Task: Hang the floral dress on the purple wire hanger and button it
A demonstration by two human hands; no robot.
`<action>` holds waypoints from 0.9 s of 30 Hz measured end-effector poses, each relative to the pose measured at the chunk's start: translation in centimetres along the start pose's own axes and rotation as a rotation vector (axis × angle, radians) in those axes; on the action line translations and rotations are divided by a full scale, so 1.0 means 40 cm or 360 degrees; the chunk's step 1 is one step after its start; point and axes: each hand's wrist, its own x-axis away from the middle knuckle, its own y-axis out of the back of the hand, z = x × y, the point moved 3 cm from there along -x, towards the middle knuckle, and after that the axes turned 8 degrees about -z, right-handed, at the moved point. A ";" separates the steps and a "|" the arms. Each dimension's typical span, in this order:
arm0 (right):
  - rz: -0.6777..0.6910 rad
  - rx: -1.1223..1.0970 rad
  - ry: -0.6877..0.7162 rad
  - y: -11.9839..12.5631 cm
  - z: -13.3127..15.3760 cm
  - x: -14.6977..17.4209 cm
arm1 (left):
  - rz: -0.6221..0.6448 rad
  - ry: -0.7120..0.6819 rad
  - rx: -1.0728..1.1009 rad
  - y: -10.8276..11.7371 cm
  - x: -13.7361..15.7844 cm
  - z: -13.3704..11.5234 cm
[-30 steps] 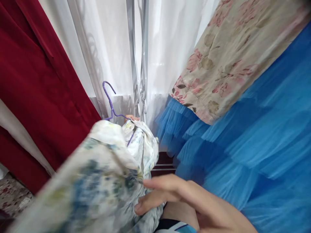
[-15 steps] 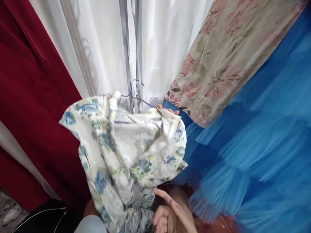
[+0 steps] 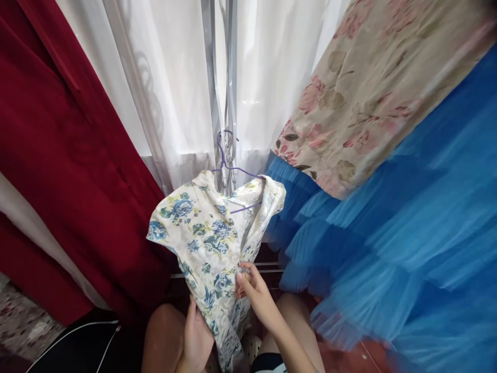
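Note:
A white short-sleeved shirt (image 3: 212, 230) with blue flowers and green leaves hangs from a purple wire hanger (image 3: 241, 170). Its front is open, and part of the hanger's lower bar shows inside the neckline. My left hand (image 3: 197, 334) holds the shirt's lower left edge, thumb in front and the other fingers hidden behind the cloth. Higher up, my right hand (image 3: 250, 287) pinches the front opening edge between thumb and fingers. The hanger's hook is caught at the metal strips (image 3: 229, 93) in front of the white curtain.
Dark red cloth (image 3: 89, 171) hangs at left and white curtains (image 3: 178, 77) behind. To the right hang a beige flowered cloth (image 3: 345, 119) and blue ruffled tulle (image 3: 407, 233). A black item with a white cord (image 3: 77, 329) lies at lower left, beside my knees.
The shirt has swung down and straightened on its hanger. Fingers that showed at its right shoulder are gone from there. My right hand, earlier pointing below, now grips the front edge.

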 end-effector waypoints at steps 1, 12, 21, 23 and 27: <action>-0.0023 0.0013 0.0028 -0.012 -0.005 -0.017 | -0.0004 0.0072 -0.0022 0.018 0.007 0.020; -0.0230 -0.0184 0.0040 -0.056 0.028 -0.022 | -0.0948 -0.0579 -0.0528 0.129 -0.053 0.016; 0.0035 -0.0140 -0.0242 -0.082 0.084 -0.001 | 0.0204 -0.0682 -0.0816 -0.088 -0.063 -0.006; 0.0009 -0.0139 -0.0196 -0.082 0.133 -0.038 | 0.0250 -0.0723 -0.0904 -0.096 -0.069 -0.007; -0.0037 -0.0187 0.0088 -0.108 0.323 -0.166 | 0.0373 -0.0837 -0.1249 -0.091 -0.066 0.002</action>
